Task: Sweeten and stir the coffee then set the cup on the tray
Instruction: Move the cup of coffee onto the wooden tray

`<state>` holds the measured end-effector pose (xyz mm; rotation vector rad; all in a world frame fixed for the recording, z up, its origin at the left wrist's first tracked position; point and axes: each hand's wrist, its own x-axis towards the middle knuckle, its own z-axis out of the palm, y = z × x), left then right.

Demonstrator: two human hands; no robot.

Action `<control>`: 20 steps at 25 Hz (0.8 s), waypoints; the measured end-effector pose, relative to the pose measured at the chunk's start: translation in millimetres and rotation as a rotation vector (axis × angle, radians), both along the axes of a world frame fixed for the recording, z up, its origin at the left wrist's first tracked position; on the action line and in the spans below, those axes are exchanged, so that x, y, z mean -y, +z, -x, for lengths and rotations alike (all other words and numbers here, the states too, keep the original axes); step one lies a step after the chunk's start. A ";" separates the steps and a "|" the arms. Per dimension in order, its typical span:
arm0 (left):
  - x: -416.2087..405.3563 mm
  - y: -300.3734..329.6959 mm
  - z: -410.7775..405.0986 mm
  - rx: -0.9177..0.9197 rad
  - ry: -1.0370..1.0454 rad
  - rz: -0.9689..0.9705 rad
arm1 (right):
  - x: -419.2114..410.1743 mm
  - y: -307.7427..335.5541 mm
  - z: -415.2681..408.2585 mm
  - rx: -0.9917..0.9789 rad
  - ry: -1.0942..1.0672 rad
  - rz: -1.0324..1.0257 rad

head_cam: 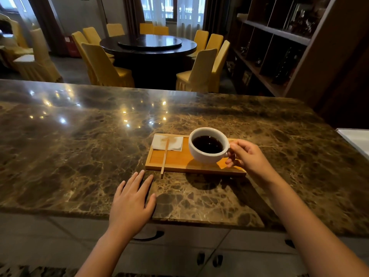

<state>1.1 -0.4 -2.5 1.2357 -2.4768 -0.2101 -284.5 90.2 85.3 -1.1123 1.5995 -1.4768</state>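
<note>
A white cup [201,155] full of dark coffee hangs just above the right part of the wooden tray [177,163]. My right hand [249,156] grips the cup by its handle. On the tray's left end lies a white napkin [175,143], stained brown. A wooden stir stick [165,156] rests across the napkin and sticks out over the tray's near edge. My left hand [132,202] lies flat on the marble counter, fingers apart, just below the tray's left corner, holding nothing.
The brown marble counter [69,146] stretches wide to the left and back. A white object [357,138] sits at the counter's right edge. Beyond the counter stand a round dark table [147,45] with yellow chairs, and dark shelves [279,43] at the right.
</note>
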 end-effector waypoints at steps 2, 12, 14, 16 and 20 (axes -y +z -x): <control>0.6 -0.5 0.1 0.006 0.001 0.002 | 10.1 4.9 8.2 0.006 -0.006 -0.003; 0.6 -0.6 0.6 0.013 0.005 0.018 | 46.9 -13.9 30.3 -0.061 -0.026 -0.101; 0.8 -0.5 1.2 0.009 0.006 0.022 | 50.7 -19.0 29.6 -0.029 -0.016 -0.110; 0.7 -0.2 1.5 0.004 0.006 0.017 | 53.1 -22.8 29.3 -0.023 -0.008 -0.117; 0.6 -0.2 0.8 0.001 0.005 0.009 | 55.2 -26.4 30.8 -0.014 -0.009 -0.136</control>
